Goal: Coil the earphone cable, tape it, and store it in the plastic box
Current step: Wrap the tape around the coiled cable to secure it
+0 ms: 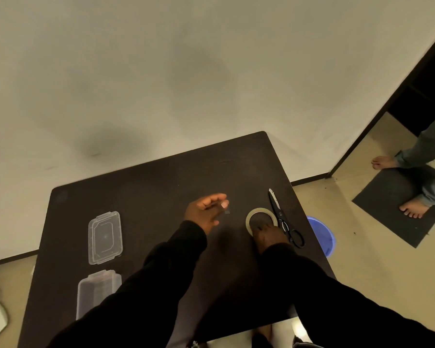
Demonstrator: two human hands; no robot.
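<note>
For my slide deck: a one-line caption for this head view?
Left hand lifts a tape strip; right hand rests on the tape roll beside scissors.

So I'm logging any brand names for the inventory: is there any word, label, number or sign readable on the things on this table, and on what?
None can be read.
Scissors: small pale marks near the pivot, too blurred to read.
Tape roll: no print visible.
Box lid and plastic box: only moulded outlines, no lettering.
Strip of tape at the left hand: clear, unmarked.
</note>
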